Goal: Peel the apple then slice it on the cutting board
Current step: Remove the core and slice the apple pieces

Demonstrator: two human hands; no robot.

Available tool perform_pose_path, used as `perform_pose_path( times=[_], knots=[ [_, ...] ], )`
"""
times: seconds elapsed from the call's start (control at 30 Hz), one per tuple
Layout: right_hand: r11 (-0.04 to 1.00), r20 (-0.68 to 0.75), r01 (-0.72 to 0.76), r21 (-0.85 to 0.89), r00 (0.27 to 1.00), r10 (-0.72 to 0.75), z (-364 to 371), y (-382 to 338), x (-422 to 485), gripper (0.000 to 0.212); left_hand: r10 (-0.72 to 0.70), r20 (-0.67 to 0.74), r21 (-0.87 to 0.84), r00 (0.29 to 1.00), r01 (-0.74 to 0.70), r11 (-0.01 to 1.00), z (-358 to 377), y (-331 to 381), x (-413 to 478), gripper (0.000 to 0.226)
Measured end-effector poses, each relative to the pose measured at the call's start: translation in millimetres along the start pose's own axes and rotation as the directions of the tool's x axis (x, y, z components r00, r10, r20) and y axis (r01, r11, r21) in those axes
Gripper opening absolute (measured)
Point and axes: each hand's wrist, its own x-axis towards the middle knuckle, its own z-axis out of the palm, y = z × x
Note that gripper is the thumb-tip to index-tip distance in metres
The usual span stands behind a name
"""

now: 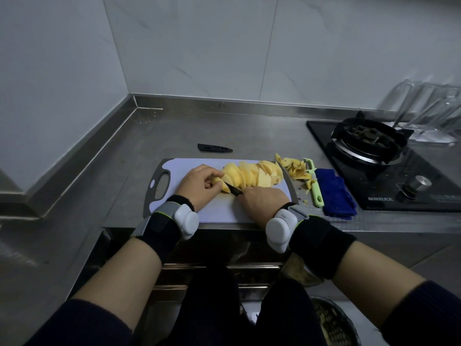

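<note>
Along the counter's front lip: the white cutting board is lying lengthwise on the steel counter. Its grey handle hole is sitting at the left end, and its near side is running just beside the drop-off.
Open room: bare steel is stretching left of the board and behind it, up to the raised rim under the tiled wall. Only a black knife sheath is lying there, just beyond the board's far edge.
Crowded side: apple peels, a green peeler and a folded blue cloth are filling the strip between the board's right end and the gas hob.
Cut row: peeled yellow apple slices are leaning in a fanned row on the far half of the board. The row's long axis is running left to right, rising slightly toward the far right corner.
Uncut end: a small apple piece is sitting on the board at the row's left end.
Holding hand: the left hand is resting on the board, fingers curled and pinching the apple piece from above.
Cutting hand: the right hand is gripping the knife, fingers curled round a handle that is hiding under the hand.
Blade direction: the dark blade is pointing away and leftward from the right hand, crossing the row's axis and lying against the apple piece by the left fingertips.
Wrists: strapped grey-and-white wrist units are sitting on both wrists, over the counter's front edge.
</note>
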Motion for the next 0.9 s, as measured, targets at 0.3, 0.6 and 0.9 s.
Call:
perform_pose_path(
  times=[0.3, 0.6, 0.9],
  knots=[
    [0.999, 0.033, -0.033, 0.041, 0.999, 0.032, -11, 9, -10, 0.036, -0.099, -0.092, -0.060, 0.991, 0.094, 0.994, -4, 3, -2, 0.021],
    [0.997, -0.120, -0.037, 0.063, 0.992, 0.045, -12, 7, -18, 0.034, -0.093, -0.070, -0.107, 0.993, 0.085, 0.991, -3, 2, -2, 0.013],
    [0.995, -0.145, -0.030, 0.092, 0.988, 0.043, -10, 4, -20, 0.035, -0.120, -0.107, -0.115, 0.987, 0.108, 0.988, -2, 4, -2, 0.012]
  ],
)
